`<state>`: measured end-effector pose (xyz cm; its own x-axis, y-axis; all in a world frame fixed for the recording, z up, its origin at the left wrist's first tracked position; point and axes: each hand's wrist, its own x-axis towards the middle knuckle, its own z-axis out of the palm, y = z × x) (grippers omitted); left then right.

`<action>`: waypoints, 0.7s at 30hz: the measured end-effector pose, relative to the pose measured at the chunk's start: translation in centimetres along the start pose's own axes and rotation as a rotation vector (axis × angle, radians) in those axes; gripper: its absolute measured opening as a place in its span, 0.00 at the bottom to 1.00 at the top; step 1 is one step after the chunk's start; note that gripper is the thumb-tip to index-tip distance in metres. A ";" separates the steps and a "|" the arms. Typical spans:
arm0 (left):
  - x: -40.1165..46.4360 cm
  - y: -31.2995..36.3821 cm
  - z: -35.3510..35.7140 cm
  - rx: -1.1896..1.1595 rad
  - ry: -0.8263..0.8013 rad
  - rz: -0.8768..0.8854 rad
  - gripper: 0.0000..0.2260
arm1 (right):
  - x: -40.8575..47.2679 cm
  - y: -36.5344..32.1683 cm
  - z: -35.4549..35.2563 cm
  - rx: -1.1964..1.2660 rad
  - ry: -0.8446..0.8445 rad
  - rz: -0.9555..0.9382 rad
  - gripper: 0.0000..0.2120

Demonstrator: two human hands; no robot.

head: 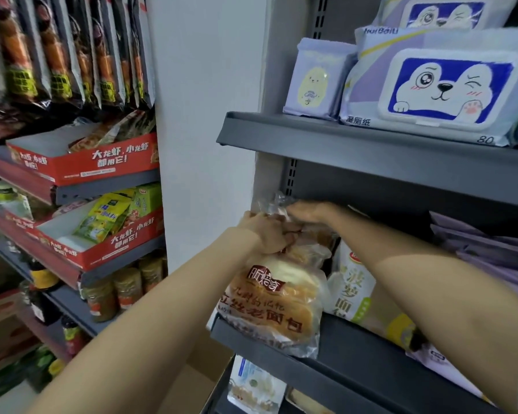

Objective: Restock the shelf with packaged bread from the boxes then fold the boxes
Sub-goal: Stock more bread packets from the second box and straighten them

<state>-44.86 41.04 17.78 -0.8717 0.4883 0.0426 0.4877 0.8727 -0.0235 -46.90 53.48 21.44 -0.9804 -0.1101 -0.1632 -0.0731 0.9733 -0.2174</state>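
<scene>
A clear bag of packaged bread point(277, 300) with a red label stands at the left end of the grey middle shelf point(326, 343), overhanging its front lip. My left hand point(268, 233) is shut on the gathered top of that bag. Just behind it, my right hand point(310, 212) reaches deeper into the shelf and rests on the crinkled top of a bread bag point(277, 204); whether it grips is unclear. More bread bags sit behind the front one, mostly hidden. No box is in view.
A white and green bread pack point(353, 285) stands right of the front bag. The upper shelf point(371, 144) holds wet-wipe packs point(440, 91). Purple packs point(485, 246) lie at the right. A left rack point(81, 186) carries red display trays, snacks and jars.
</scene>
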 end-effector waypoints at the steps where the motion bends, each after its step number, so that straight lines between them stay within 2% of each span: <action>1: -0.3 0.1 -0.3 0.002 -0.014 0.015 0.19 | -0.2 0.2 0.1 0.009 -0.001 -0.024 0.22; 3: -1.1 0.3 -1.0 -0.040 -0.022 0.041 0.19 | -1.4 0.2 -0.1 0.010 0.016 -0.081 0.22; 6: -3.8 0.0 -2.2 -0.175 0.132 0.065 0.17 | -3.7 0.3 -0.9 0.048 0.143 -0.137 0.19; 7: -5.0 -0.3 -2.5 -0.235 0.171 0.069 0.20 | -4.7 0.4 -1.1 0.039 0.173 -0.163 0.18; 9: -7.5 -1.1 -2.8 -0.327 0.114 0.094 0.35 | -6.4 0.4 -1.0 0.013 0.144 -0.198 0.15; 11: -9.6 -1.6 -2.2 -0.264 -0.041 0.126 0.47 | -7.7 0.1 -0.5 -0.017 0.056 -0.174 0.14; 13: -10.5 -1.7 -0.9 -0.160 -0.106 0.151 0.53 | -8.9 -0.5 -0.1 -0.044 -0.009 -0.153 0.16; 17: -10.1 -2.0 0.6 -0.008 0.034 0.127 0.51 | -11.3 -1.6 0.9 -0.080 -0.052 -0.180 0.26; 19: -10.0 -2.6 0.9 -0.029 0.048 0.046 0.52 | -11.9 -1.8 2.1 -0.073 -0.057 -0.214 0.39; 21: -10.2 -2.9 1.2 -0.153 0.030 -0.029 0.55 | -12.0 -1.9 3.3 -0.023 -0.096 -0.207 0.51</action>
<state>-37.42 33.48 16.17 -0.8846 0.4608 0.0712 0.4663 0.8749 0.1308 -34.37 52.32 20.59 -0.9223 -0.3255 -0.2085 -0.2761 0.9321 -0.2343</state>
